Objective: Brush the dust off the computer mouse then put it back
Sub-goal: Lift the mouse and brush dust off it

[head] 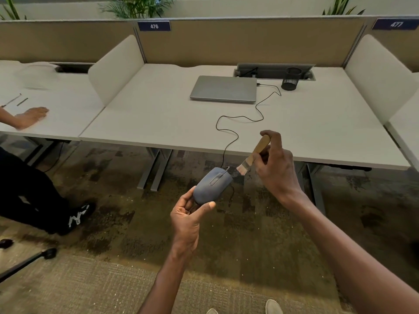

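Head view: wooden-handled brush (254, 156) meets rounded grey mouse (212, 185).

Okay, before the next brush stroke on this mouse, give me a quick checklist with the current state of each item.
1. Mouse held firmly: ok, the left hand grips its rear end, thumb on top.
2. Brush gripped: ok, the right hand holds the wooden handle.
3. Bristles at the mouse: ok, they sit by its front right edge.
4. Cable slack: ok, it snakes loosely across the desk to the laptop.
5. Dust gone: cannot tell, the surface is too small to judge.
6. Return spot free: ok, bare desk in front of the laptop.
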The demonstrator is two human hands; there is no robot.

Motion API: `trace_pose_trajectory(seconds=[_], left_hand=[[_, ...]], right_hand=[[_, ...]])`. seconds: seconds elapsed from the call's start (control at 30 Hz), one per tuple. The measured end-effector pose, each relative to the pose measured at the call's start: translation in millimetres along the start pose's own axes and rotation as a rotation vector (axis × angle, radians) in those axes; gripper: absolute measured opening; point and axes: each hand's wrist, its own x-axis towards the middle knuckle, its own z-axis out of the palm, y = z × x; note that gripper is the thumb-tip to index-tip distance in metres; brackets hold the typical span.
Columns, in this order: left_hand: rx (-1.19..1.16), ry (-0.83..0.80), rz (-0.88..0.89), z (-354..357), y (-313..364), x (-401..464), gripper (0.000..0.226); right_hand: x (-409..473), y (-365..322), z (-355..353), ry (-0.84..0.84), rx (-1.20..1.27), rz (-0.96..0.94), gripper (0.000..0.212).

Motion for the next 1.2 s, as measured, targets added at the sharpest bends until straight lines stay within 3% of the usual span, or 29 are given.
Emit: trace_pose_trajectory(seconds=[0.37,0.83,1.2], left_hand=[[-0.056,0.069,0.045,49,-3,15,0.064],[-0.046,0.104,0.129,217,-42,64,0.067],[-0.008,0.181,0.160,303,-56,107,0.062]], right_hand=[[2,35,-28,0.017,-0.017,0.027,0.053],[81,162,-111,0.016,0.015,0.102,0.056],[152,213,-151,0.036,0.012,0.073,0.050]])
